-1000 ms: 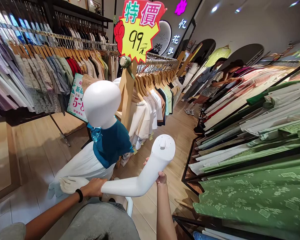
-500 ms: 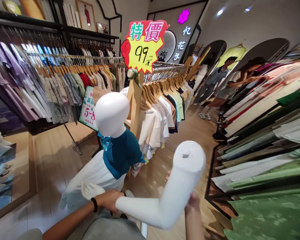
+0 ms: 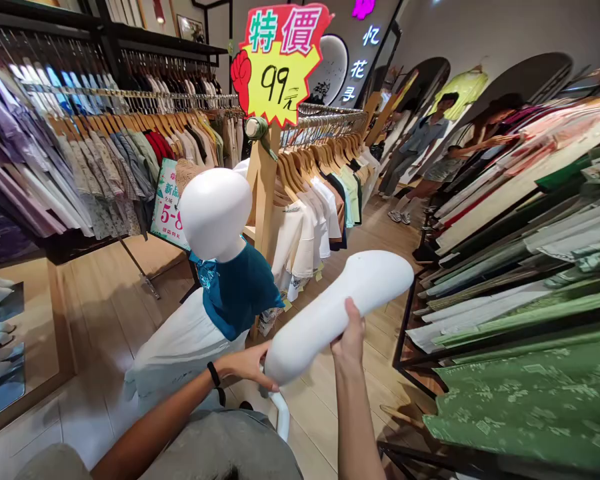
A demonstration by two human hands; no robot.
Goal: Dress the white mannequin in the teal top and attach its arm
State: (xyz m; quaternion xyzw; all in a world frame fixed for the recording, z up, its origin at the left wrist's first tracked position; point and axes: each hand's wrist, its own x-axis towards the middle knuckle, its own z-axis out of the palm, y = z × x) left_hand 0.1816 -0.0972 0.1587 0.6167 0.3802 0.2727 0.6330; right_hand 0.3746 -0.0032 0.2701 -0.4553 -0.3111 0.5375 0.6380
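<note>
A white mannequin arm point(image 3: 340, 310) lies tilted across my view, its far end pointing up and to the right. My right hand point(image 3: 349, 337) grips it around the middle. My left hand point(image 3: 247, 365) wraps the lower end from the left, and its wrist wears a black band. The arm's hand part is hidden or turned away. Just beyond stands an armless white mannequin torso with a smooth head point(image 3: 215, 213), a teal top point(image 3: 237, 293) and a white skirt point(image 3: 180, 350).
Shirts on wooden hangers fill the rack point(image 3: 130, 100) at left and centre. Long tables of folded garments point(image 3: 520, 293) line the right. A price sign point(image 3: 280, 63) rises ahead. Two people point(image 3: 420, 143) stand far right beyond a wooden floor. A white curved rail point(image 3: 281, 417) sits below my hands.
The mannequin arm has swung from a bent, upright pose to a long tilt up and right, and its hand part no longer shows. My left hand has moved right towards my right hand.
</note>
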